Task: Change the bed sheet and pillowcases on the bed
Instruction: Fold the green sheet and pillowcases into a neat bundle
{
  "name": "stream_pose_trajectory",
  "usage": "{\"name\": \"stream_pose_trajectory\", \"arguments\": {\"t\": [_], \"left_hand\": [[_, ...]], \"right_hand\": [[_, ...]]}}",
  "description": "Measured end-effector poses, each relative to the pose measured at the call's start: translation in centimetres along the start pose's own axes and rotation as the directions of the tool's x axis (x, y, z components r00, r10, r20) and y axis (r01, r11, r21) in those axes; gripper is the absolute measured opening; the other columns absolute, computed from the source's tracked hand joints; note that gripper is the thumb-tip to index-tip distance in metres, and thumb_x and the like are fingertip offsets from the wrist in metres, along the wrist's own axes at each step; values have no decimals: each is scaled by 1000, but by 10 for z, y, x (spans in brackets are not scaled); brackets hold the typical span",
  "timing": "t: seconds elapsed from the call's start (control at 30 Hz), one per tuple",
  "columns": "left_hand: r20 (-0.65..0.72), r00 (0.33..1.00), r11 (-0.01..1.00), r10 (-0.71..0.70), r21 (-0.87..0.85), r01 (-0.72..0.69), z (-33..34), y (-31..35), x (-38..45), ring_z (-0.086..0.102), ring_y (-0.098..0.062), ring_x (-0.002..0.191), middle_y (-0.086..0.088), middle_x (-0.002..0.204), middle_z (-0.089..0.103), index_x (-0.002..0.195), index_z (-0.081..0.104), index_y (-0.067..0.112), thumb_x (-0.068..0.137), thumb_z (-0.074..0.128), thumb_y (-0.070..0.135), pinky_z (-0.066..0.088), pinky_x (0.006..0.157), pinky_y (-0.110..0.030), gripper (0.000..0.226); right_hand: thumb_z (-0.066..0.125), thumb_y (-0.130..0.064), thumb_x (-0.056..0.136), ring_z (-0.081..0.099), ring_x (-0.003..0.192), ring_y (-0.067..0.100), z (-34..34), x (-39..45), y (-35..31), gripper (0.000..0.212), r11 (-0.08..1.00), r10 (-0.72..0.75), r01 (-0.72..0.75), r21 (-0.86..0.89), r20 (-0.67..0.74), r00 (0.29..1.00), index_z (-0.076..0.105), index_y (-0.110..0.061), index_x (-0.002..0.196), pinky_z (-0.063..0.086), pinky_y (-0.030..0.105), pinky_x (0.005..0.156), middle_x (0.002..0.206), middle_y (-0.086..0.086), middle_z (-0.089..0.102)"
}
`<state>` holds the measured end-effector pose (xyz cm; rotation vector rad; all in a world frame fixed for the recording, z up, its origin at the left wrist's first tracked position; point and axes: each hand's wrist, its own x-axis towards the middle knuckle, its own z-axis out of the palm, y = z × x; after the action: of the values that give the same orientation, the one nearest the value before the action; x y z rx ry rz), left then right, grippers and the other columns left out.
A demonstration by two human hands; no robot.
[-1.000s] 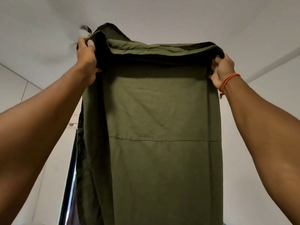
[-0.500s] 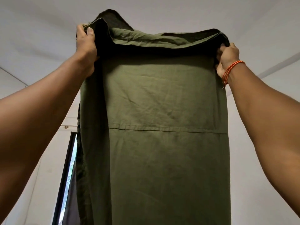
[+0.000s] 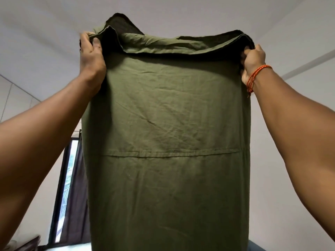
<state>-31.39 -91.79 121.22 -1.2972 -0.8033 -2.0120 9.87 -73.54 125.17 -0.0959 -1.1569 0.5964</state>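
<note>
Green pillowcase (image 3: 166, 127) held aloft, left hand (image 3: 91, 55), right hand (image 3: 253, 60) grip top corners; hides window (image 3: 69, 178).

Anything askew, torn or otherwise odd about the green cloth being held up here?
Nothing looks damaged. The olive-green cotton pillowcase hangs straight, creased but with no tear or stain showing. The left hand and right hand grip its top corners. Only the top edge is uneven: a dark fold pokes up near the left hand.

Only a pale strip of the bed (image 3: 72, 248) showed at the lower left; items on it were indistinguishable.
</note>
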Motion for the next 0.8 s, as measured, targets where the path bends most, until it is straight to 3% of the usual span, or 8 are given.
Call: {"name": "stream_pose_trajectory", "arguments": {"t": [0.17, 0.27, 0.33, 0.47, 0.57, 0.7, 0.8], "left_hand": [[-38, 999, 999, 7, 33, -6, -16, 60, 7, 40, 2, 80, 15, 94, 44, 113, 38, 23, 110, 32, 23, 36, 74, -12, 7], [-61, 998, 998, 2, 60, 2, -21, 87, 13, 42, 2, 78, 16, 93, 46, 113, 38, 27, 108, 32, 30, 38, 81, -25, 9], [-65, 998, 997, 9, 72, -4, -23, 109, 16, 42, 2, 77, 16, 93, 47, 113, 38, 28, 107, 32, 30, 37, 82, -26, 9], [-83, 996, 995, 24, 97, -16, -14, 145, 21, 42, 0, 77, 14, 94, 47, 113, 37, 29, 107, 32, 30, 36, 81, -27, 8], [-100, 995, 994, 27, 112, -16, -4, 171, 20, 46, -9, 87, 8, 104, 50, 113, 36, 31, 105, 32, 33, 38, 84, -28, 9], [-118, 992, 994, 38, 107, -25, 9, 204, 15, 47, -10, 88, 7, 109, 51, 116, 41, 27, 103, 32, 32, 42, 89, -29, 16], [-129, 991, 994, 34, 103, -21, 18, 225, 13, 48, -13, 92, 7, 110, 52, 118, 43, 26, 103, 32, 32, 44, 94, -31, 19]], "right_hand": [[35, -7, 99, 61, 107, 21, -13, -3, -54, 36, 998, -22, 22, -57, 7, 1000, 53, -16, 128, 51, 34, 93, 123, 8, 63], [35, -6, 98, 61, 108, 22, -19, -2, -76, 34, 998, -35, 36, -55, 12, 999, 54, -18, 123, 52, 38, 101, 127, 13, 63], [35, -7, 97, 61, 106, 22, -30, 0, -94, 33, 998, -40, 41, -49, 22, 999, 55, -20, 121, 51, 40, 103, 128, 13, 64], [36, -9, 95, 60, 102, 23, -52, 9, -121, 36, 998, -40, 41, -51, 33, 999, 57, -18, 123, 50, 36, 96, 119, 9, 64], [35, -8, 95, 59, 101, 22, -69, 15, -139, 35, 996, -45, 47, -71, 24, 999, 57, -18, 120, 48, 34, 93, 117, 10, 63], [38, -12, 88, 57, 88, 18, -91, 24, -162, 28, 995, -60, 60, -79, -1, 998, 58, -21, 105, 49, 32, 84, 102, 5, 62], [36, -10, 88, 59, 93, 20, -111, 33, -173, 29, 995, -63, 62, -82, -10, 998, 58, -21, 103, 50, 34, 88, 107, 6, 64]]}}
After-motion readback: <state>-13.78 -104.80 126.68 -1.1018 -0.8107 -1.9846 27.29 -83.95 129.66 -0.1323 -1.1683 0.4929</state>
